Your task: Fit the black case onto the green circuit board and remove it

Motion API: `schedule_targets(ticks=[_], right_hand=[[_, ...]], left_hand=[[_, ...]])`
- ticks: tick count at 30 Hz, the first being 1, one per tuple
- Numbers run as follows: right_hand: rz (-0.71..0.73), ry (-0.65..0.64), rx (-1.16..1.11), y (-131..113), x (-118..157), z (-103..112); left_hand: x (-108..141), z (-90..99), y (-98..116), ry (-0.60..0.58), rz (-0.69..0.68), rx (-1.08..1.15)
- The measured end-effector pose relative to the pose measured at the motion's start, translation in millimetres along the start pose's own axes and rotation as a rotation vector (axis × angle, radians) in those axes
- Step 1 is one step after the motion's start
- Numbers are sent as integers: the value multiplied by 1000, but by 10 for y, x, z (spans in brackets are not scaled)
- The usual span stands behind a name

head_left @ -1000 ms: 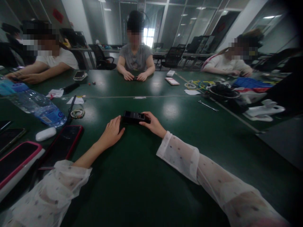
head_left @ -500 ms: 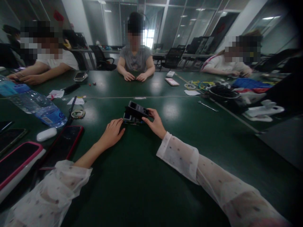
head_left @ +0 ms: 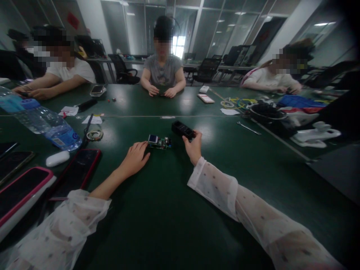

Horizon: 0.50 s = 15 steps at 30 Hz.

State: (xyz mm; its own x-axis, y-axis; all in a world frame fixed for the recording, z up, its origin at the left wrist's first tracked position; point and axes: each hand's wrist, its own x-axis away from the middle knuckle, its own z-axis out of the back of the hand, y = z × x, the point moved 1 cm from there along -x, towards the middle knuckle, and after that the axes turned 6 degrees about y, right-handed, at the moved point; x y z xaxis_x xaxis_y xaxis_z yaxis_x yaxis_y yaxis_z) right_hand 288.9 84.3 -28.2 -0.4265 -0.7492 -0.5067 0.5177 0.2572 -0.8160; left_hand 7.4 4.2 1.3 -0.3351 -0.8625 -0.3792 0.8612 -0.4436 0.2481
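Note:
A green circuit board [head_left: 161,143] with a small screen at its left end lies on the dark green table [head_left: 157,210]. The fingertips of my left hand [head_left: 137,157] touch or nearly touch the board's left edge; that hand rests palm down with its fingers spread a little. To the right of the board, my right hand [head_left: 194,147] grips a black plastic casing [head_left: 181,129] by its right end, between thumb and fingers. The casing is tilted and apart from the board.
On the left are a water bottle [head_left: 53,125], a white case [head_left: 57,159] and several phones, one red-edged [head_left: 80,170]. A wrench [head_left: 249,128], cables [head_left: 236,103] and a white device [head_left: 316,134] are at the right. Three people sit across the table.
My right hand has moved right with the black casing, off the circuit board, which now shows uncovered. My left hand has stayed beside the board. The whole view has shifted slightly.

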Motion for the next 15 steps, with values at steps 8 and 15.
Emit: schedule_targets(ticks=[8, 15], right_hand=[[-24, 98, 73, -35, 24, 31], [-120, -7, 75, -86, 14, 32]], left_hand=[[-4, 21, 14, 7, -3, 6], [-2, 29, 21, -11, 5, 8]])
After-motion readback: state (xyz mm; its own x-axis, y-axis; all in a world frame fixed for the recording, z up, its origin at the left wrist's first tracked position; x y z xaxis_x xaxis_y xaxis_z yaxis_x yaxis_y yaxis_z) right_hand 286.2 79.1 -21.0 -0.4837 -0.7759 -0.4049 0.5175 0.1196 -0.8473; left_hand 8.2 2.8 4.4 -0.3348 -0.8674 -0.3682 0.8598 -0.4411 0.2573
